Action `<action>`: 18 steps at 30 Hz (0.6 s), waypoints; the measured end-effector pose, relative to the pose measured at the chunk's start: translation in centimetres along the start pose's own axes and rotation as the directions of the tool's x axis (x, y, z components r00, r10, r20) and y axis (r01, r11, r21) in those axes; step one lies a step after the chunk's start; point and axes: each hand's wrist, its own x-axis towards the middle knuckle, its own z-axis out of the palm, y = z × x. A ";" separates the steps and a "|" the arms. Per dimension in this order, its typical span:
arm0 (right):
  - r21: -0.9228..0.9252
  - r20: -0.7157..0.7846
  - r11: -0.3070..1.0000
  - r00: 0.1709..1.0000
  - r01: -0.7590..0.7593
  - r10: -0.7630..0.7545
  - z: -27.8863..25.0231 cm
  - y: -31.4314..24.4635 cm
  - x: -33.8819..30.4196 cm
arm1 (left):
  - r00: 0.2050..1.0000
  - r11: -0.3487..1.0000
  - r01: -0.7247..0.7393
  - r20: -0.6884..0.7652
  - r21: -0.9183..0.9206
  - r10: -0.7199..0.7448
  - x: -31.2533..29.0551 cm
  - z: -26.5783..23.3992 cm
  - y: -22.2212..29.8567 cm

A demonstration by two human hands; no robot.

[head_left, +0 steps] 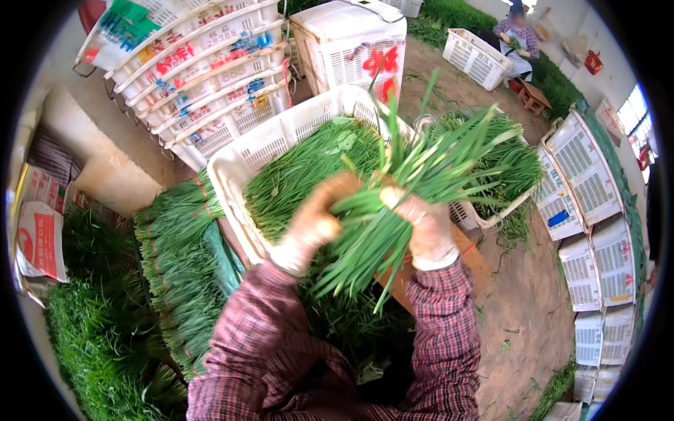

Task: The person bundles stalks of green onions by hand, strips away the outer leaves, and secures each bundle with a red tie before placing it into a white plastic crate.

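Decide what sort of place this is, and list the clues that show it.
Probably a room for sorting or bundling leafy green vegetables: tied green bundles lie at left, white plastic crates stand stacked beyond them, and the right hand grips a bunch of long green leaves.

Red and blue characters and numbers (175,59) mark the stacked white crates (200,88); red characters (381,62) mark another crate (344,59).

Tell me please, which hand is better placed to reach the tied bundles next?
Probably the left hand: it is nearer the tied bundles, while the right hand grips the green bunch. Blur hides the left's grip.
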 end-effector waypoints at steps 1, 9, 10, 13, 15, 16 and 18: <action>-0.010 0.002 0.997 0.997 -0.073 0.073 0.2 0.9 -1.5 | 0.996 0.997 0.075 0.042 0.007 -0.076 -1.7 1.9 -2.3; -0.162 0.005 0.706 0.715 -0.689 0.699 -8.0 19.2 -14.4 | 0.753 0.504 0.237 -0.170 -0.830 -0.635 -19.8 12.2 -21.5; -0.107 0.017 0.673 0.676 -0.732 0.737 -8.2 20.8 -16.1 | 0.676 0.451 0.224 -0.196 -0.864 -0.710 -21.7 12.9 -23.1; -0.239 0.084 0.487 0.482 -0.840 0.872 -7.7 22.9 -17.8 | 0.553 0.255 0.208 -0.101 -0.944 -0.827 -24.6 12.7 -25.5; -0.438 0.103 0.414 0.413 -0.798 0.905 -8.8 26.4 -15.5 | 0.562 0.411 0.188 -0.246 -0.892 -0.790 -23.6 10.9 -26.2; -0.532 0.114 0.375 0.375 -0.759 0.920 -9.0 27.6 -13.6 | 0.564 0.489 0.176 -0.319 -0.855 -0.761 -22.3 9.6 -25.9; -0.348 0.196 0.498 0.458 -0.795 0.867 -6.9 28.1 -8.1 | 0.649 0.800 0.244 -0.521 -0.548 -0.555 -19.6 3.9 -27.1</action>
